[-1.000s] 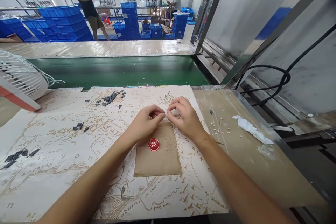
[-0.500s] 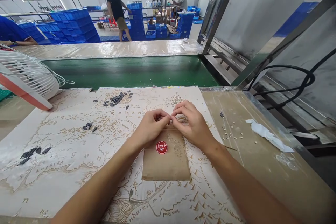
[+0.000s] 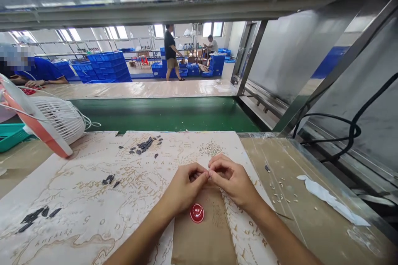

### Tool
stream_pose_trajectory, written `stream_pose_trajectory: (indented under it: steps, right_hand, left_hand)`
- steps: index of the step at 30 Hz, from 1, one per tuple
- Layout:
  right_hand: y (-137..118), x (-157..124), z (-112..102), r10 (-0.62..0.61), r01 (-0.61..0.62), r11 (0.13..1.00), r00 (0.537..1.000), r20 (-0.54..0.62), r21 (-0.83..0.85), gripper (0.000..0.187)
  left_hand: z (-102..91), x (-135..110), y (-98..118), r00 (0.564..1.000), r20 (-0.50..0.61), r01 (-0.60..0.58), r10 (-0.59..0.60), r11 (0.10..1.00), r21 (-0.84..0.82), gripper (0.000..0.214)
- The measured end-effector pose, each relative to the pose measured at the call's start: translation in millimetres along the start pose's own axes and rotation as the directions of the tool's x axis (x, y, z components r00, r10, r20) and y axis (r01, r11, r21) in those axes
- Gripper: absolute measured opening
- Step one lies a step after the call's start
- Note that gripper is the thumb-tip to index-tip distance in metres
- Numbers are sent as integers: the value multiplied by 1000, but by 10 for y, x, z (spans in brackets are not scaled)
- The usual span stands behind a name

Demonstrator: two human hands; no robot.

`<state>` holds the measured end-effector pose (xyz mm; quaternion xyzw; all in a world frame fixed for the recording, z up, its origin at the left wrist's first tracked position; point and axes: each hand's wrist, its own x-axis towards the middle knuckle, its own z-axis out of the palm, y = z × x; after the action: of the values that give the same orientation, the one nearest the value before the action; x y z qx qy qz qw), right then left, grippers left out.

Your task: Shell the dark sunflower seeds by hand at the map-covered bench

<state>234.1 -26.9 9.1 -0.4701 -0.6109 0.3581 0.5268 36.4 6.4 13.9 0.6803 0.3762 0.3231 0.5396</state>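
Together, L hand (image 3: 186, 185) w/ R hand (image 3: 234, 179).

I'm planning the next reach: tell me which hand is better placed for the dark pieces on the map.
Left, probably: the left hand is nearer those dark pieces, while the right hand lies beyond it. Their fingertips are close together; whether they pinch anything is unclear.
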Motion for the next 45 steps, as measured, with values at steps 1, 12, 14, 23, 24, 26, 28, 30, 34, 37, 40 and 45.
stream_pose_trajectory:
  steps: [1, 12, 14, 23, 24, 26, 28, 30, 34, 37, 40, 45]
  right_hand:
    - [0, -3, -1, 11, -12, 1000, 1000, 8, 10, 18]
    - [18, -6, -5, 18, -18, 999, 1000, 2, 31, 22]
    - [-10, -16, -12, 3, -3, 1000, 1000, 12, 0, 20]
    - [-208, -159, -8, -42, 75, 980, 984, 174, -185, 10]
    - [-240, -181, -1, -45, 87, 975, 978, 203, -204, 10]
    - [-299, -218, 14, -39, 101, 968, 964, 262, -229, 12]
    - [-339, -246, 25, -25, 108, 964, 945, 325, -242, 12]
    - [-356, -267, 32, -13, 118, 963, 920, 393, -243, 12]
    - [-348, -293, 43, -7, 135, 961, 885, 465, -243, 16]
    - [-350, -300, 49, -27, 166, 954, 877, 479, -248, 15]
    - [-362, -301, 47, -37, 193, 943, 870, 492, -270, 15]
    - [-381, -305, 46, -42, 209, 934, 871, 490, -291, 16]
  left_hand:
    - [-3, -5, 3, 1000, -6, 3, -3, 1000, -3, 38]
    - [-41, 17, 47, 1000, -11, -25, 26, 997, 71, 39]
    - [-205, 35, 39, 998, -45, -41, 55, 963, 267, 34]
    - [-1196, -10, -412, 873, -458, 219, 164, 708, 671, 29]
    - [-1204, -15, -446, 879, -448, 218, 161, 701, 679, 28]
    - [-1182, -17, -482, 888, -434, 216, 152, 694, 686, 25]
    - [-1157, -13, -482, 886, -444, 235, 133, 697, 677, 23]
    - [-1160, -12, -467, 877, -469, 265, 106, 707, 655, 20]
    - [-1211, -27, -439, 857, -511, 311, 63, 728, 610, 16]
    - [-1217, -44, -427, 864, -501, 305, 46, 744, 594, 14]
    - [-1179, -63, -415, 877, -478, 287, 46, 748, 599, 14]
    - [-1146, -94, -399, 883, -469, 291, 35, 742, 604, 13]
